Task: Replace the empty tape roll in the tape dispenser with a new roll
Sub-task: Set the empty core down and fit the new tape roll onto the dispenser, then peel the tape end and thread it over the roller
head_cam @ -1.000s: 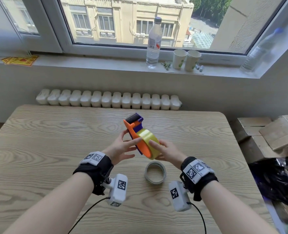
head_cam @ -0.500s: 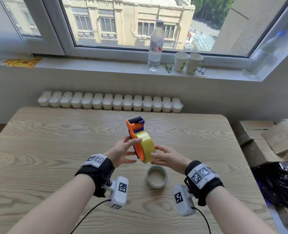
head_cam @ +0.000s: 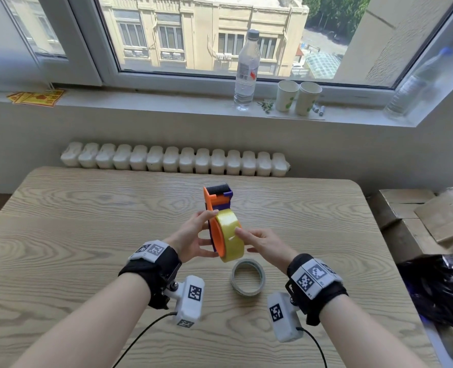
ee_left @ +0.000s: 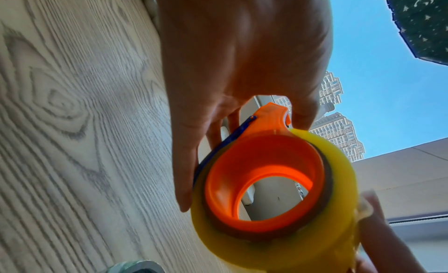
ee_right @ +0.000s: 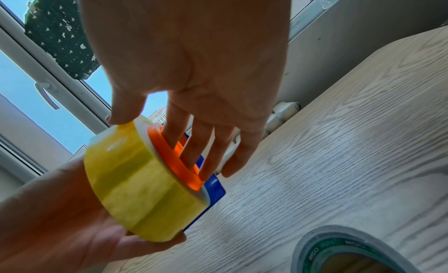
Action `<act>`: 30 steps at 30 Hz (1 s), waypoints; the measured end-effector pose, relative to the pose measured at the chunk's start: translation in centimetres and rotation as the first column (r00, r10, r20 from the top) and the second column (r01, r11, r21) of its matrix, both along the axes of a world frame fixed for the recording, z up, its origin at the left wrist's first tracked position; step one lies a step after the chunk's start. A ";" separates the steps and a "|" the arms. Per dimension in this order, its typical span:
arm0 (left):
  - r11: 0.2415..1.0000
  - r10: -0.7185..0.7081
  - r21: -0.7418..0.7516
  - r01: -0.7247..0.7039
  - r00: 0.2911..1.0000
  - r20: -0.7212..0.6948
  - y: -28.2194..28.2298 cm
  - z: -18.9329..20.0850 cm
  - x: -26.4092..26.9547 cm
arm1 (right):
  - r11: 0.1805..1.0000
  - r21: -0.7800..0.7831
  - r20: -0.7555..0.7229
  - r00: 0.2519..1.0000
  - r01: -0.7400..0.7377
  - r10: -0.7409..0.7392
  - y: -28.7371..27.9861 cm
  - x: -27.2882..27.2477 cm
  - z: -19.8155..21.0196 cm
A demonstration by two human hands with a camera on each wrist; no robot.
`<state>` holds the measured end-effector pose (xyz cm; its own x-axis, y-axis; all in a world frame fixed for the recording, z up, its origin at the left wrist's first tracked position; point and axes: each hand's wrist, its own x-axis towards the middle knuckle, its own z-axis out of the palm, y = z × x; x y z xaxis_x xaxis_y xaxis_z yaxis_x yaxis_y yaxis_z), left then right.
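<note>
An orange and purple tape dispenser [head_cam: 216,199] is held upright above the wooden table [head_cam: 87,221]. A yellow tape roll [head_cam: 232,235] sits on its orange hub [ee_left: 254,162]. My left hand [head_cam: 191,235] grips the dispenser from the left, with fingers along the blue side plate and the thumb at the roll's top edge. My right hand [head_cam: 265,241] pinches the roll: its thumb lies on the yellow outer band [ee_right: 135,171] and its fingers reach into the hub. An empty grey tape ring [head_cam: 248,277] lies flat on the table just below the hands.
A water bottle [head_cam: 246,70] and two paper cups [head_cam: 298,98] stand on the windowsill, above a white radiator [head_cam: 175,159]. Cardboard boxes [head_cam: 419,213] and a black bag [head_cam: 440,288] sit beyond the table's right edge.
The dispenser has turned from tilted to more upright and edge-on. My right thumb has moved up onto the roll's outer band. The empty ring has stayed where it was.
</note>
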<state>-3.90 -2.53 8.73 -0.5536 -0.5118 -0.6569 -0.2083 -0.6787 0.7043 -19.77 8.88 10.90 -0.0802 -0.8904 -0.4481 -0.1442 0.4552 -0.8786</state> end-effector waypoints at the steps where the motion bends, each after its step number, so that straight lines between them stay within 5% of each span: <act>1: 1.000 0.003 -0.002 -0.003 1.000 -0.002 0.0 0.1 -0.1 | 1.000 -0.004 0.004 1.000 0.010 -0.010 -0.1 0.0 -0.1; 15: 0.984 -0.175 -0.046 0.173 0.983 -0.055 1.3 -0.1 0.2 | 0.988 -0.006 0.098 0.984 0.152 -0.151 -1.1 0.3 -0.7; 25: 0.989 -0.138 -0.051 0.138 0.990 -0.007 0.9 0.1 0.7 | 0.997 -0.069 0.149 0.987 -0.043 0.053 -0.2 -0.7 -0.8; 30: 0.990 -0.128 -0.066 0.128 0.992 -0.004 1.1 0.3 0.7 | 0.995 -0.098 0.113 0.993 -0.020 0.031 -0.1 -0.5 -0.3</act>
<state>-3.18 -1.38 8.99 -0.6223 -0.4782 -0.6197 -0.2846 -0.5992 0.7483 -20.23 8.81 10.62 -0.0100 -0.9310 -0.3648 -0.0512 0.3648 -0.9297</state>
